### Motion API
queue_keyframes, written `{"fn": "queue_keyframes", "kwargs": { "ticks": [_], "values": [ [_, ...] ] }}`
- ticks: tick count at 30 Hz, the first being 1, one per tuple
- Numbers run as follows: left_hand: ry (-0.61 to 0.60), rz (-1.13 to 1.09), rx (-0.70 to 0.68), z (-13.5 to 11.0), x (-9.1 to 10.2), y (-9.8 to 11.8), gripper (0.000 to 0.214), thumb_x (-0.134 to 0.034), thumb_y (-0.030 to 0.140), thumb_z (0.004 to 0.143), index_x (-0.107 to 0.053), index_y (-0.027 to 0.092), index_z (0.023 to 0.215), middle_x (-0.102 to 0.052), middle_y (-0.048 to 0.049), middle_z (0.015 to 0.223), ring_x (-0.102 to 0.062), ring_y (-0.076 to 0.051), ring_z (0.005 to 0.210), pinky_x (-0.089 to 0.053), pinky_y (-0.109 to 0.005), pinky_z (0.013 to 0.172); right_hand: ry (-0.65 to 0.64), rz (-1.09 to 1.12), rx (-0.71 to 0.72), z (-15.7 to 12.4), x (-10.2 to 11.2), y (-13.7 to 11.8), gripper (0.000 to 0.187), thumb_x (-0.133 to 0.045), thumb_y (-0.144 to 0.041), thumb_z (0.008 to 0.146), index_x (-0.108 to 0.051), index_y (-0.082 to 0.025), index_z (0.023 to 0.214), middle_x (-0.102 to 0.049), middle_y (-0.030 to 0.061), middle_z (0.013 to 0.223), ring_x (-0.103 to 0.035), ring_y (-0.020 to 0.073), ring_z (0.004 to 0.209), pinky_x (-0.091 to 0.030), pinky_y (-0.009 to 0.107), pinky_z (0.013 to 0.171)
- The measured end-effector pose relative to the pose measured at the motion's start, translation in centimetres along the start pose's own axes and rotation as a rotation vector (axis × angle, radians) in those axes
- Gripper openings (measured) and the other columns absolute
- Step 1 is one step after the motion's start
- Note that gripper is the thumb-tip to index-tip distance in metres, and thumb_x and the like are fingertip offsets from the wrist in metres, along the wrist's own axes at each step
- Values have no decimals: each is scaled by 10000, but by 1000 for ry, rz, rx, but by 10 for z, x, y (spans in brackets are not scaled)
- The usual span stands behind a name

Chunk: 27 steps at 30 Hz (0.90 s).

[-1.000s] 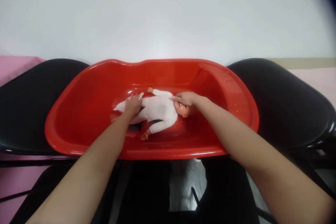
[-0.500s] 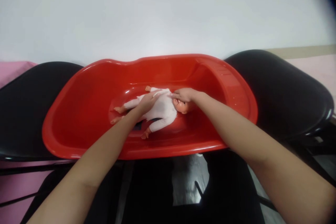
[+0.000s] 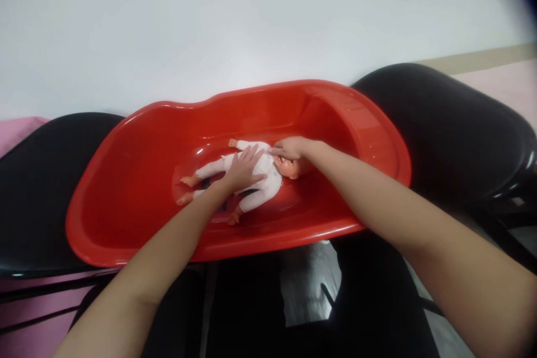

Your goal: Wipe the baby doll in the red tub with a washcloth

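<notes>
A baby doll in a white suit lies on its back inside a red plastic baby bathtub, its head toward the right and its feet toward the left. My left hand rests flat on the doll's chest and belly with the fingers spread. Beside the doll's head and neck is my right hand, its fingers stretched toward the collar and covering part of the head. Whether the right fingertips grip any cloth cannot be made out.
Black chairs flank the tub, one seat at the left and another at the right. A white wall stands behind. Pink material shows at the left edge. More black chair parts are below the tub.
My left hand has spread its fingers and laid its palm across the doll's torso. My right hand stays near the neck. The view has tilted slightly.
</notes>
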<state>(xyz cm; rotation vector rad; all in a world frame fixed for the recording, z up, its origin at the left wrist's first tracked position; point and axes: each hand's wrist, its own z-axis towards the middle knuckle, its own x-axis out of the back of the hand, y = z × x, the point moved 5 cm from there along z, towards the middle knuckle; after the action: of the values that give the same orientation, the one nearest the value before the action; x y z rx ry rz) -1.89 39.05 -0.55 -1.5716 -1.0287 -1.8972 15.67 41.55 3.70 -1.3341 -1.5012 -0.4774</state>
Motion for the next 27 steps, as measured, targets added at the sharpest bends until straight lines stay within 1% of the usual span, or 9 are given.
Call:
{"fn": "queue_keyframes", "kwargs": {
  "ticks": [3, 6, 9, 13, 17, 19, 22, 24, 27],
  "values": [
    [-36, 106, -2, 0, -10, 2, 756, -570, 472, 868, -283, 247, 1530, -134, -81, 1621, -105, -342, 1475, -129, -638, 1135, 4, -10, -6, 2, -1, 3, 697, -275, -764, 879, -655, -220, 1092, -713, 99, 1015, -662, 236, 844, -436, 296, 709],
    [-20, 157, 17, 3, -14, -2, 686, -539, 440, 881, -323, 282, 1513, -141, -65, 1621, -124, -341, 1471, -139, -641, 1131, 10, -15, -1, 3, -1, 3, 677, -285, -742, 893, -650, -211, 1103, -710, 101, 1031, -661, 247, 869, -439, 302, 719],
    [-9, 140, 18, 5, -15, -9, 644, -504, 417, 902, -322, 310, 1511, -156, -44, 1619, -148, -339, 1464, -168, -642, 1120, 4, -4, 9, 4, -2, 4, 677, -283, -734, 900, -653, -198, 1086, -710, 105, 1041, -662, 248, 870, -443, 300, 714],
    [-22, 76, 43, 4, -13, -19, 565, -409, 376, 950, -325, 333, 1506, -180, -16, 1615, -188, -322, 1453, -193, -638, 1111, -4, 14, 18, 6, -4, 5, 664, -290, -726, 905, -656, -201, 1082, -711, 103, 1046, -666, 238, 854, -446, 296, 717],
    [-21, 18, 118, 1, -6, -30, 555, -401, 310, 936, -370, 297, 1490, -227, -39, 1601, -234, -302, 1442, -207, -572, 1135, 7, -8, 14, 5, -2, 3, 615, -302, -681, 928, -652, -205, 1100, -708, 103, 1057, -666, 237, 851, -443, 300, 720],
    [-12, 4, 169, -1, -4, -38, 561, -404, 297, 922, -387, 284, 1483, -242, -49, 1596, -265, -300, 1431, -212, -558, 1139, -3, 8, 9, 3, -2, 2, 607, -304, -676, 931, -652, -210, 1105, -710, 99, 1053, -667, 232, 847, -446, 298, 723],
    [13, 5, 247, -6, -4, -58, 567, -394, 293, 907, -406, 266, 1473, -275, -63, 1583, -303, -299, 1415, -223, -565, 1135, -4, 45, 9, 1, -2, 1, 620, -314, -697, 918, -661, -217, 1101, -715, 94, 1043, -667, 231, 855, -455, 296, 730],
    [33, -4, 279, -9, -5, -74, 562, -388, 294, 900, -435, 234, 1457, -323, -73, 1561, -331, -292, 1401, -259, -528, 1134, 5, 51, 9, 1, -1, 2, 621, -324, -708, 909, -669, -224, 1090, -719, 94, 1026, -666, 237, 856, -459, 301, 729],
    [55, -28, 330, -16, -5, -95, 533, -377, 279, 897, -496, 192, 1410, -434, -83, 1492, -395, -275, 1358, -312, -454, 1125, 11, 56, 6, 2, -2, 4, 627, -330, -729, 894, -671, -234, 1074, -721, 93, 1012, -665, 241, 849, -461, 304, 721]
  ]
}}
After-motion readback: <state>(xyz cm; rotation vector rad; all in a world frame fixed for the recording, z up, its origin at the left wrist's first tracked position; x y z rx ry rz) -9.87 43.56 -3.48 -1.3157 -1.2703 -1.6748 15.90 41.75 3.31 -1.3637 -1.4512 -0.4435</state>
